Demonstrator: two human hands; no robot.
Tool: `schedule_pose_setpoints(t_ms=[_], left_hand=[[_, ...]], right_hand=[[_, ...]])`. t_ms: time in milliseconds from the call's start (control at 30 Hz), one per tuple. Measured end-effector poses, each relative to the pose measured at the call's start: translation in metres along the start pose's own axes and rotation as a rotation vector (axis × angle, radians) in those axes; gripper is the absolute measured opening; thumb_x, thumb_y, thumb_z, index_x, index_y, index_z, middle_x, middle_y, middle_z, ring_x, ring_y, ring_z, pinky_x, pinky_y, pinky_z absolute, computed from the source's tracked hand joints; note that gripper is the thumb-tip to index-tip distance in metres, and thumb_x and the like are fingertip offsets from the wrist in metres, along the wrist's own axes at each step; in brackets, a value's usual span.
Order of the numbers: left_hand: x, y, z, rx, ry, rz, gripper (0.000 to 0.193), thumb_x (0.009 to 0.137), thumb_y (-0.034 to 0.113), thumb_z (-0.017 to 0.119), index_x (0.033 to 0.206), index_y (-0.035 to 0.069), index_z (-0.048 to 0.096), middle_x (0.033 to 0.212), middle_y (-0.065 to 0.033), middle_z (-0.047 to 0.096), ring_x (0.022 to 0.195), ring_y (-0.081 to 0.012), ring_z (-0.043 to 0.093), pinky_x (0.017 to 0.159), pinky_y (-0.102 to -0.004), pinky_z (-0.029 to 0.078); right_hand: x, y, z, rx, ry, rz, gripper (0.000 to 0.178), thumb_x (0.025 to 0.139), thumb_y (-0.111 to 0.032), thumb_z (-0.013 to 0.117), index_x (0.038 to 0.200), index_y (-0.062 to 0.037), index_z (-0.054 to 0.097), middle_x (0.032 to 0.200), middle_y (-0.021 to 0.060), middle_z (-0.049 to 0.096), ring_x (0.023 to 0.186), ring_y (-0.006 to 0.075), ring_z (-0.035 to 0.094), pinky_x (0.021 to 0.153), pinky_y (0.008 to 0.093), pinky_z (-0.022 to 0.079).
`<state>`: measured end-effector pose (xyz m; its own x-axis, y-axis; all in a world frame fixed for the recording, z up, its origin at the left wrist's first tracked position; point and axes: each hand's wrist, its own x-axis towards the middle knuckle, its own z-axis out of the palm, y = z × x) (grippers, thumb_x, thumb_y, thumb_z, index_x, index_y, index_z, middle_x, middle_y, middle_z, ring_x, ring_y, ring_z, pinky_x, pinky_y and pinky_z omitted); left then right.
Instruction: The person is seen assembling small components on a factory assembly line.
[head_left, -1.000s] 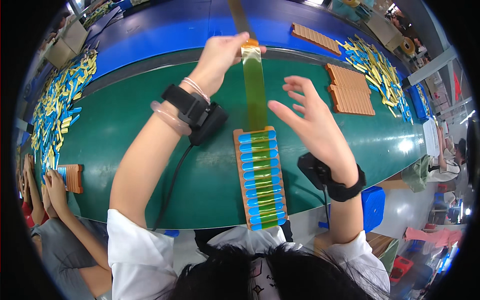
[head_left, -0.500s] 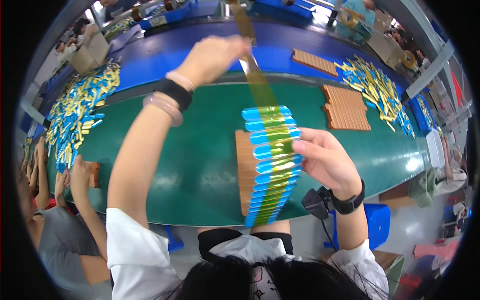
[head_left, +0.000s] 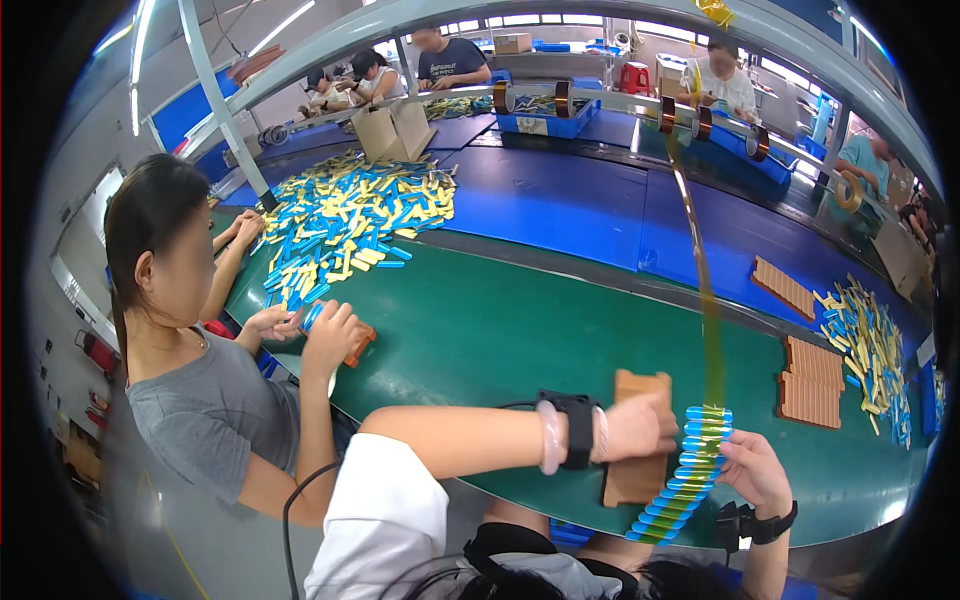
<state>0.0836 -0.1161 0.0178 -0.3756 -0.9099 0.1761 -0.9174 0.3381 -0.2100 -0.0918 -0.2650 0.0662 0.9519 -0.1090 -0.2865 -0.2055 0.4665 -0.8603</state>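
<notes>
Strip of blue pieces sits beside the board, on the right, near side of the green bench. Row slants from far right to near left, near end about at the bench's near edge. Yellow-green tape runs down the middle of the row and past its far end, toward the tape rolls on the far rail. No cut visible, so strip and tape read as joined.

Right hand: thumb and fingers closed on the strip's right edge, pinching it. Left hand: over the brown board, just left of the strip; blurred, so can't tell if it grips the board or only touches it.

Step in hand, as judged: taped row lifted clear of its board, left hand dealing with the board. Next move calls for a sure hold on the board by the left hand while the right hand steadies the row, no tugging on the tape; the row looks bendy and could twist or drop a piece.

Around: grooved boards at right, loose pile beyond them, bigger pile far left, co-worker at left handling blue pieces.
</notes>
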Motion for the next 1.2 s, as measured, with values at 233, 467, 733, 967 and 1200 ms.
schedule_pose_setpoints(t_ms=[233,467,733,967,1200], left_hand=[[-0.093,-0.116,-0.009,0.174,-0.198,-0.386,0.032,0.069,0.013,0.054,0.101,0.014,0.052,0.090,-0.0007,0.056,0.092,-0.0149,0.054,0.084,-0.0364,0.036],[-0.188,-0.206,-0.021,0.118,-0.407,-0.841,0.056,0.060,0.004,0.064,0.112,0.014,0.045,0.107,-0.0057,0.053,0.105,-0.0221,0.048,0.081,-0.0413,0.040],[-0.221,-0.225,-0.022,0.015,-0.710,-1.130,0.059,0.085,0.033,0.050,0.134,0.020,0.019,0.137,-0.0108,0.024,0.127,-0.0218,0.021,0.091,-0.0602,0.026],[-0.094,-0.133,-0.049,-0.324,0.059,-0.502,0.065,0.069,0.020,0.066,0.125,0.007,0.035,0.122,-0.0153,0.043,0.114,-0.0281,0.040,0.093,-0.0388,0.034],[-0.012,-0.020,-0.087,-1.126,0.072,-0.348,0.043,0.077,0.013,0.058,0.116,0.000,0.044,0.110,-0.0121,0.053,0.099,-0.0213,0.053,0.081,-0.0320,0.045]], right_hand=[[0.017,0.001,-0.001,-0.213,0.023,0.132,0.033,0.085,-0.012,0.051,0.113,0.0044,0.044,0.099,0.0123,0.057,0.087,0.0182,0.058,0.073,0.0301,0.051],[0.016,0.006,-0.018,-0.624,0.252,0.072,0.024,0.085,-0.017,0.051,0.097,0.0045,0.053,0.076,0.0080,0.060,0.066,0.0136,0.059,0.057,0.0233,0.048],[0.056,-0.001,-0.038,-1.440,0.725,-0.396,0.016,0.078,-0.017,0.050,0.079,-0.0021,0.057,0.071,0.0156,0.060,0.064,0.0320,0.058,0.058,0.0398,0.046],[0.068,-0.051,-0.003,-0.984,0.698,-0.738,0.013,0.079,-0.012,0.051,0.085,-0.0003,0.054,0.065,0.0118,0.059,0.054,0.0200,0.058,0.052,0.0306,0.046],[0.042,-0.113,0.085,-0.429,0.363,-0.937,0.019,0.085,-0.012,0.050,0.097,0.0019,0.054,0.069,0.0051,0.057,0.058,0.0099,0.054,0.053,0.0205,0.042]])
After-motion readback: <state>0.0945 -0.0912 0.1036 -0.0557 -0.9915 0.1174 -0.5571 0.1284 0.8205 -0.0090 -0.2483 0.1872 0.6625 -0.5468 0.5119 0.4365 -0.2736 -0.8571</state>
